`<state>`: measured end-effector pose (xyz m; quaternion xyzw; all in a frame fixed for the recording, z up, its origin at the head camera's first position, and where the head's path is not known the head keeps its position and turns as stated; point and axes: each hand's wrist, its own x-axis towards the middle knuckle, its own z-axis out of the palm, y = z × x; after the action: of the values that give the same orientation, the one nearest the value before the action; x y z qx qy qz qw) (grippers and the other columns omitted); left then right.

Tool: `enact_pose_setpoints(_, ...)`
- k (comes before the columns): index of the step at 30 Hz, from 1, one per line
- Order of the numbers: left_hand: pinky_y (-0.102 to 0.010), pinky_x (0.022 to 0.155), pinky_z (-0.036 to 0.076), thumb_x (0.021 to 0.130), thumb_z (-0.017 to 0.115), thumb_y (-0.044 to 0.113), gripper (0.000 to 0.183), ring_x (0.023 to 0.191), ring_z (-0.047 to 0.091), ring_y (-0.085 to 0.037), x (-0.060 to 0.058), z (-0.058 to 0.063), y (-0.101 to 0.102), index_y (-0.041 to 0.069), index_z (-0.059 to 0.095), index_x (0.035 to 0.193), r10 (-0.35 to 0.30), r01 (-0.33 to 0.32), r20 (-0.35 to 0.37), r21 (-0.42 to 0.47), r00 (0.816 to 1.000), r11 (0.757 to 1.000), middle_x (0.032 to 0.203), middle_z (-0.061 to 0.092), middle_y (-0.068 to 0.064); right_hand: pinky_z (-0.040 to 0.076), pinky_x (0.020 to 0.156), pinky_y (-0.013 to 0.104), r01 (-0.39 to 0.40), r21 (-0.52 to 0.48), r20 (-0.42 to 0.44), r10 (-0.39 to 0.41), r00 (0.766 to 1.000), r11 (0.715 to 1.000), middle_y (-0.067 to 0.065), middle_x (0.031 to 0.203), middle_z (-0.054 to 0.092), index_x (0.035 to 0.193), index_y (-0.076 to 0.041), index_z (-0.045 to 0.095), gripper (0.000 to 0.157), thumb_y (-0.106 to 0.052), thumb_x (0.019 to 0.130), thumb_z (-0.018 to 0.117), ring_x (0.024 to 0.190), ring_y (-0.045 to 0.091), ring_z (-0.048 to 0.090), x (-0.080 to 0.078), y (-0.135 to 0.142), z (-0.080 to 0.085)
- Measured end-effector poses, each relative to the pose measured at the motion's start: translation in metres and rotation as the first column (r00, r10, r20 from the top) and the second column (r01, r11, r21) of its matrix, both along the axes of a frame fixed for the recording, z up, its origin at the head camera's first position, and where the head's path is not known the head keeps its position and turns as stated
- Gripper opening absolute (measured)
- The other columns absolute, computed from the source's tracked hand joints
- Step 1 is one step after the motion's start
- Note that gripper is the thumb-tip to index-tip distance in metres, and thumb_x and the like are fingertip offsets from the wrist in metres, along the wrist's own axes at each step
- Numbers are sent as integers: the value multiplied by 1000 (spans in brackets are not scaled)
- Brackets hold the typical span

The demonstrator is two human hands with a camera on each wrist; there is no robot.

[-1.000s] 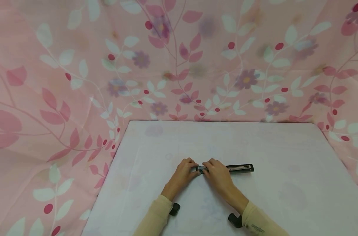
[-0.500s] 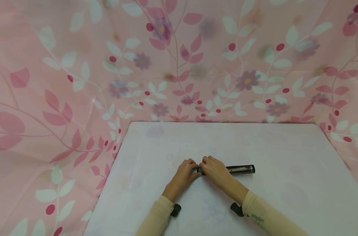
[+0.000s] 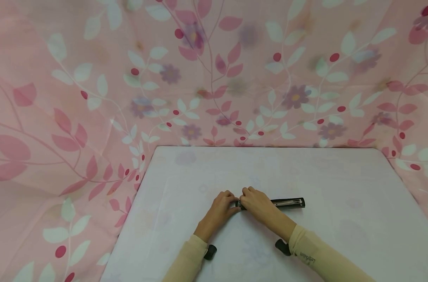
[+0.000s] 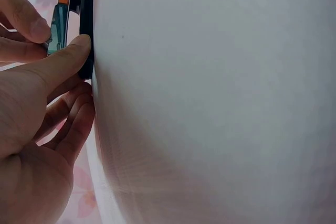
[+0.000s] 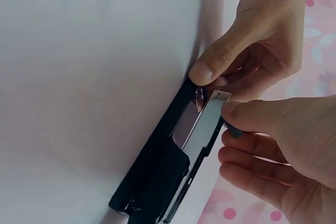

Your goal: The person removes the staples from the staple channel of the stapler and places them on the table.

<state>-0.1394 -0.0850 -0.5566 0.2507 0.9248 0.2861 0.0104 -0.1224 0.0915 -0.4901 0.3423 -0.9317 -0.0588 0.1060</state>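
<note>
A black stapler [image 3: 291, 203] lies on the white table with its top cover swung back to the right, the inside of the cover facing up. The left hand [image 3: 219, 205] grips the tip of the stapler's base; in the right wrist view its thumb [image 5: 202, 73] presses on that end. Over the front of the metal magazine [image 5: 207, 121], the right hand [image 3: 258, 203] pinches with thumb and index finger, the other fingers curved beside it. A small dark piece [image 5: 233, 130] shows between these fingers. In the head view the right hand hides the stapler's middle.
The white-covered table [image 3: 185, 172] stretches around the stapler. Pink floral cloth [image 3: 214, 78] hangs behind it and at the sides. A black wrist mount [image 3: 210, 252] sits under the left sleeve, and another mount [image 3: 282, 247] under the right.
The right hand has moved slightly left over the magazine's front, covering metal that showed a second ago. The left hand keeps its grip. Over the last half second almost nothing has moved.
</note>
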Motion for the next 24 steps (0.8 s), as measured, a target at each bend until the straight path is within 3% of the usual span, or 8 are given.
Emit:
enact_pose_setpoints(9,-23,78,45,85,77,28,30,91,54,-13,0,0,1,10,75,109,4,-4,-14,0,1000,1000,101,64,1,50,61,23,-41,-27,-82,38,996,999,4,82,56,85,-9,72,9,-5,78,77,74,18,54,0,6,-6)
enact_pose_setpoints(15,-24,78,45,84,77,28,30,91,54,-13,0,-1,1,9,75,108,1,-1,-32,9,999,1000,100,63,1,50,64,23,-46,-39,-93,42,995,998,4,85,57,87,-8,72,10,-5,79,77,76,18,53,2,9,-6)
enact_pose_setpoints(24,-25,79,45,84,77,28,31,93,55,-14,1,0,0,9,75,109,0,0,-28,15,1000,1000,102,64,0,53,65,24,-48,-197,-82,32,996,979,3,93,61,92,-11,72,8,-17,88,72,82,17,57,6,18,-1)
